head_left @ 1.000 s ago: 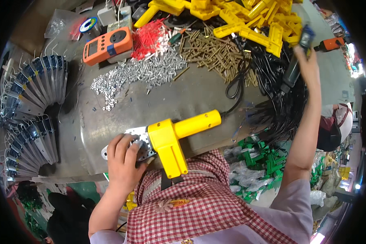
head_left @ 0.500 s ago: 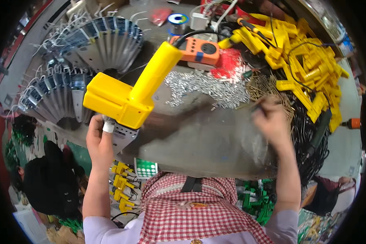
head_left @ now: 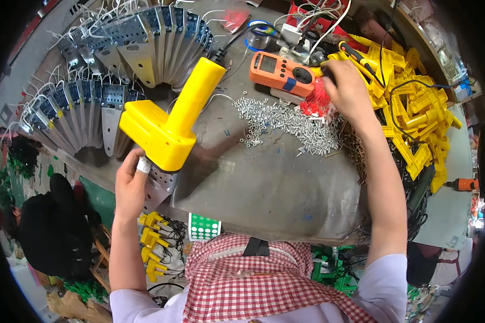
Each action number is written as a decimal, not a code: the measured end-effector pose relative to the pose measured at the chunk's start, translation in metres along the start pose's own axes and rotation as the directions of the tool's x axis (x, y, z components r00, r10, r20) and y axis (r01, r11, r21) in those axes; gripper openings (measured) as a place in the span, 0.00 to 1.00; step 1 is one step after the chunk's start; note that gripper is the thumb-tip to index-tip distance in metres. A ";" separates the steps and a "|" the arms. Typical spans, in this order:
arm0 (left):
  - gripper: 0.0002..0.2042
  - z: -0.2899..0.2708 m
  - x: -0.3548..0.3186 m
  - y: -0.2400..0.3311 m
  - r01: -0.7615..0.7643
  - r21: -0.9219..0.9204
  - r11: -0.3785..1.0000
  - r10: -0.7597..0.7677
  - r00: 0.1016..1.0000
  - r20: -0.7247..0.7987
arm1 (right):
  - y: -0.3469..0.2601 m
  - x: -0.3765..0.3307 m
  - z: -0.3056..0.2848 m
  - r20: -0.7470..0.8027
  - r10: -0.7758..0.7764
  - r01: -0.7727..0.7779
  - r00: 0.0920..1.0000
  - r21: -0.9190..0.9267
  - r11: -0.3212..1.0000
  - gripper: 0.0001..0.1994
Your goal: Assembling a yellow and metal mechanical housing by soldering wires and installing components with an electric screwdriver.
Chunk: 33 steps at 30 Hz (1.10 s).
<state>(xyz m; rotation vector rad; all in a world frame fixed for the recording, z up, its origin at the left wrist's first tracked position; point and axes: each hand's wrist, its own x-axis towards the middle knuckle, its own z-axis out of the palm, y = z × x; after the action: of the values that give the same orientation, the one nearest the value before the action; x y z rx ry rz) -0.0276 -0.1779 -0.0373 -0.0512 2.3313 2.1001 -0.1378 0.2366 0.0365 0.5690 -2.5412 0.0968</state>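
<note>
My left hand (head_left: 130, 180) is closed on the perforated metal plate (head_left: 159, 183) below a yellow plastic tool housing (head_left: 159, 134). A white wrap covers part of one finger. The housing's round handle tilts up and to the right, and a black cable leaves its end. My right hand (head_left: 350, 91) is stretched out at the far right, over a pile of small red pieces (head_left: 317, 102) and beside the orange meter-like device (head_left: 282, 74). Its thumb and curved forefinger stand apart; the other fingertips are hidden, and nothing shows in the hand.
Loose screws and nuts (head_left: 296, 126) cover the table's middle. Fanned metal plates with white wires (head_left: 156, 46) stand at the left. Yellow plastic housings (head_left: 420, 118) are heaped at the right, with an orange-and-black handled tool (head_left: 355, 56) on them. A green dotted sheet (head_left: 205, 227) hangs at the near edge.
My right hand has moved away from me, from the brown screws to the red pieces. My left hand still holds the plate and housing, slightly turned. The view has shifted a little.
</note>
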 end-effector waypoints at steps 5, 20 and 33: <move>0.13 0.001 0.012 -0.011 -0.028 0.350 0.936 0.034 0.999 -0.010 | 0.008 0.021 0.018 0.219 0.272 -0.338 0.937 0.765 0.548 0.14; 0.11 0.015 -0.102 -0.021 -0.172 0.597 0.784 0.101 0.983 0.150 | 0.053 0.010 0.056 0.123 0.345 -0.350 0.931 0.571 0.743 0.25; 0.12 0.057 -0.126 -0.035 0.381 -0.168 0.909 -0.349 0.917 0.192 | -0.239 -0.117 0.008 0.284 -0.178 -0.102 0.942 0.748 0.655 0.09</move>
<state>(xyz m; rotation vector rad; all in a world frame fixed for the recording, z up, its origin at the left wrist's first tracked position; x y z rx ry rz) 0.0984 -0.1222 -0.0745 -0.2888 1.8390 2.0525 0.0478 0.0624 -0.0405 1.0241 -2.7362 1.2026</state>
